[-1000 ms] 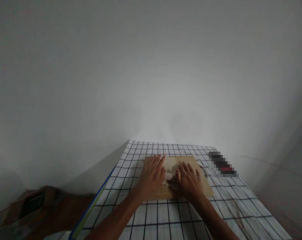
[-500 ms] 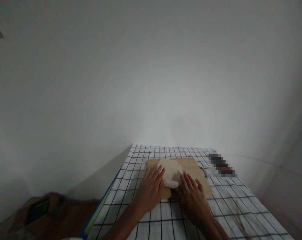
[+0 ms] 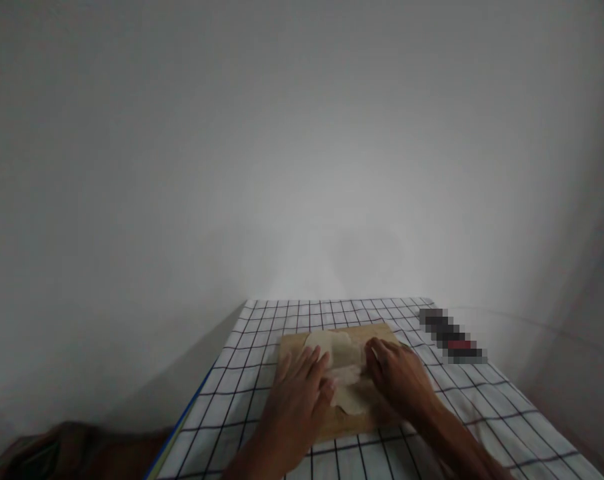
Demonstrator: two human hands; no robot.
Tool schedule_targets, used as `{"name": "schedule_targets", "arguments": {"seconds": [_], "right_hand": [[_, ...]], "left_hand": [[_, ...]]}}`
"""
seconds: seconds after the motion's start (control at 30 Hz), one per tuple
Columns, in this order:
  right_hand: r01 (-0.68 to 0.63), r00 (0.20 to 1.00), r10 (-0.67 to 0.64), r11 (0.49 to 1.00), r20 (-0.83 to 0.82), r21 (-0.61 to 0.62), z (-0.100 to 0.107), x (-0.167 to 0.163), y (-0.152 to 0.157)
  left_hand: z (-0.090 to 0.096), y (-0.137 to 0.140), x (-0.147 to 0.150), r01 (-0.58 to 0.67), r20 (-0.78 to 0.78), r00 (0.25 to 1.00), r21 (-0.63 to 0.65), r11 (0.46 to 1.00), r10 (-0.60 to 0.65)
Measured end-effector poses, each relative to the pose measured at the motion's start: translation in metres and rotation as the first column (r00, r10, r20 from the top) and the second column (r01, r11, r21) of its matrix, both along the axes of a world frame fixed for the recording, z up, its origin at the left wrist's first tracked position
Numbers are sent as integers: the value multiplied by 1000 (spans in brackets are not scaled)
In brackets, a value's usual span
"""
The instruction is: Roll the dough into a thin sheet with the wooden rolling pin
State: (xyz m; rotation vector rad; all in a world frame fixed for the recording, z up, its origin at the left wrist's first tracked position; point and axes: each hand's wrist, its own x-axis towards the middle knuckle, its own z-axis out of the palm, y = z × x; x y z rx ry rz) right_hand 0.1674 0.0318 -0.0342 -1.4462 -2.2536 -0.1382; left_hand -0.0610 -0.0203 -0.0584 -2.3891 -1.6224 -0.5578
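A flat, pale sheet of dough [image 3: 351, 397] with an uneven edge lies on a wooden board [image 3: 332, 430]. My left hand [image 3: 298, 397] rests on the dough's left side, its fingers stretched out and spread. At the right edge of the sheet, my right hand [image 3: 399, 373] has its fingers curled in and closed, apparently pinching the dough. The fingertips of that hand are partly hidden behind its knuckles. Around the middle of the sheet, a raised or creased band runs toward the right hand.
The board sits on a table with a white, black-checked cloth [image 3: 262, 347]. A pixelated dark object with a red patch [image 3: 452, 337] lies at the right. A plain wall [image 3: 302, 167] stands behind the table. Brown furniture [image 3: 47, 453] shows at the lower left.
My right hand has gone from fingers stretched on the dough to curled at its right edge. The dough looks wider and creased. The view has shifted slightly.
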Motion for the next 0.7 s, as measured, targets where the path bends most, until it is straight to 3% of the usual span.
{"name": "schedule_targets", "arguments": {"seconds": [0.17, 0.27, 0.53, 0.7], "right_hand": [[-144, 985, 143, 990, 98, 1, 1, 4, 48], [-174, 971, 183, 982, 153, -67, -3, -5, 68], [-74, 985, 93, 988, 144, -133, 0, -29, 102], [-1, 987, 40, 970, 153, -244, -2, -45, 143]], "left_hand": [[-1, 44, 18, -152, -7, 988, 81, 985, 153], [2, 72, 15, -207, -15, 978, 78, 975, 209], [8, 112, 3, -170, -66, 984, -25, 985, 168], [18, 146, -7, -98, -146, 986, -136, 986, 78]]}}
